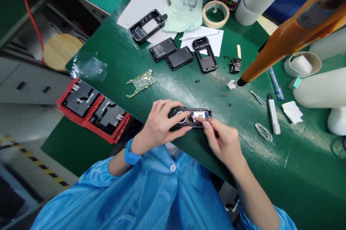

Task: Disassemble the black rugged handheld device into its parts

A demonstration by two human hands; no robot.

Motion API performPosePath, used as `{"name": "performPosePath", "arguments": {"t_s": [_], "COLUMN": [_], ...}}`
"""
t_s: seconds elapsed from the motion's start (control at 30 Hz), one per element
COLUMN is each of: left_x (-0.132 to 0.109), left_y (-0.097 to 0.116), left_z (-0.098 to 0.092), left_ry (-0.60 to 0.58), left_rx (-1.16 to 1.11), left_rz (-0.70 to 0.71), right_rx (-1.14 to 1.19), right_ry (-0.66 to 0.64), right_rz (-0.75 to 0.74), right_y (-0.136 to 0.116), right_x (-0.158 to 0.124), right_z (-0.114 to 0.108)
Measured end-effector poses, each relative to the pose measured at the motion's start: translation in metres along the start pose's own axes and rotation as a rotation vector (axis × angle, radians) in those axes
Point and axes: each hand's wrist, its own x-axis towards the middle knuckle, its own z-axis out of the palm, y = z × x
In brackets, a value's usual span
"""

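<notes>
A black handset housing (194, 109) lies open-side up at the table's near edge, with a round white ring, small parts and a white-labelled piece inside. My left hand (161, 122) grips its left part, thumb along the near rim and fingers reaching over it, one fingertip at the parts inside. At the right end, my right hand (223, 136) has its fingers closed on the housing. One right fingertip touches the white piece, and the thumb is at the near rim. Any small thing under those fingertips is hidden. A green circuit board (142, 83) lies beyond my left hand.
Two black batteries (179, 58), an empty frame (204, 55) and another housing (148, 26) lie farther back. An orange electric screwdriver (283, 32) slants in from the upper right. Tweezers (257, 97), coiled wire (264, 132) and a white-handled tool (274, 115) lie right. Red trays (93, 111) stand left.
</notes>
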Motion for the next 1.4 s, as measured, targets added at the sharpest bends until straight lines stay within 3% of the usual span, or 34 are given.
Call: {"name": "performPosePath", "arguments": {"t_s": [0.17, 0.43, 1.1, 1.4], "left_x": [0.011, 0.025, 0.033, 0.029], "left_y": [0.0, -0.001, -0.005, -0.001], "left_z": [-0.002, 0.002, 0.009, 0.007], "left_ry": [-0.084, -0.182, -0.148, -0.186], "left_rx": [-0.037, 0.014, 0.073, 0.078], "left_rz": [0.148, 0.27, 0.368, 0.335], "right_rx": [-0.009, 0.003, -0.008, 0.013], "right_ry": [0.054, 0.314, 0.363, 0.436], "right_rz": [-0.008, 0.121, 0.125, 0.131], "right_y": [-0.002, 0.004, 0.018, 0.019], "right_x": [-0.001, -0.002, -0.001, 0.002], "right_z": [-0.004, -0.017, -0.013, -0.01]}}
